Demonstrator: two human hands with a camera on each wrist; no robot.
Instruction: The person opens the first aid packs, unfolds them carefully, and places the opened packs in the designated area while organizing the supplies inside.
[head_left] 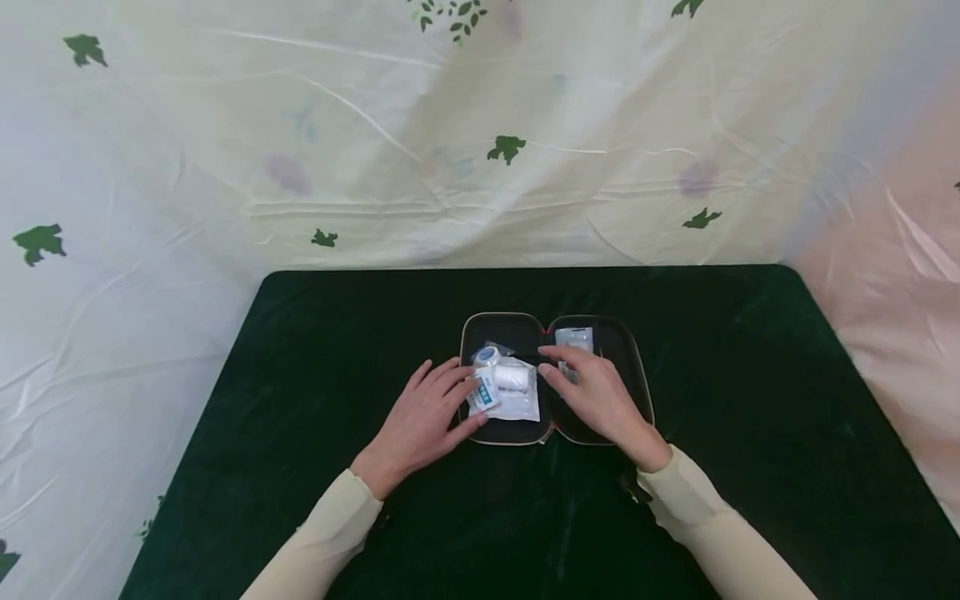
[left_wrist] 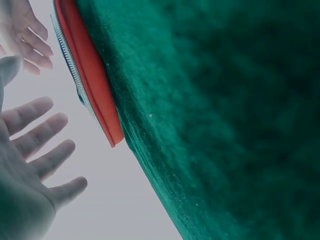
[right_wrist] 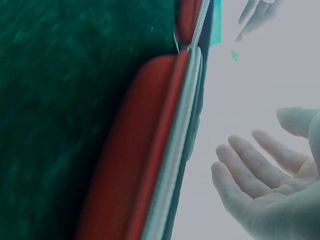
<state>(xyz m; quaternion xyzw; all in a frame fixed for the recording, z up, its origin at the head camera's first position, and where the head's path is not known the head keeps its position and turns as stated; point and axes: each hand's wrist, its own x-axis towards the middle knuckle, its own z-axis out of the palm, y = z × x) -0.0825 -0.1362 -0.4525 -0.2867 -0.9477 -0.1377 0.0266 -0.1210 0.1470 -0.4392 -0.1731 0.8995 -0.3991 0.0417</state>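
A zippered case (head_left: pixel 512 433) lies unfolded on the table, black inside; its red outer shell (right_wrist: pixel 132 160) shows in the right wrist view. In its left half are a white rolled bandage (head_left: pixel 513 378), a small white roll (head_left: pixel 487 356), a packet with blue print (head_left: pixel 483 393) and a clear-wrapped white packet (head_left: pixel 519 408). My left hand (head_left: pixel 426 414) hovers at that half's left edge, fingers spread, tips overlapping the printed packet. Over the right half is my right hand (head_left: pixel 600 396), fingers loosely bent with nothing between them. It partly hides a clear packet (head_left: pixel 574 337) there.
A dark green velvety cloth (head_left: pixel 360 333) covers the table. Behind and beside it hang pale curtains (head_left: pixel 420 183) with green leaf shapes. A small dark object (head_left: pixel 634 488) shows under the right sleeve cuff.
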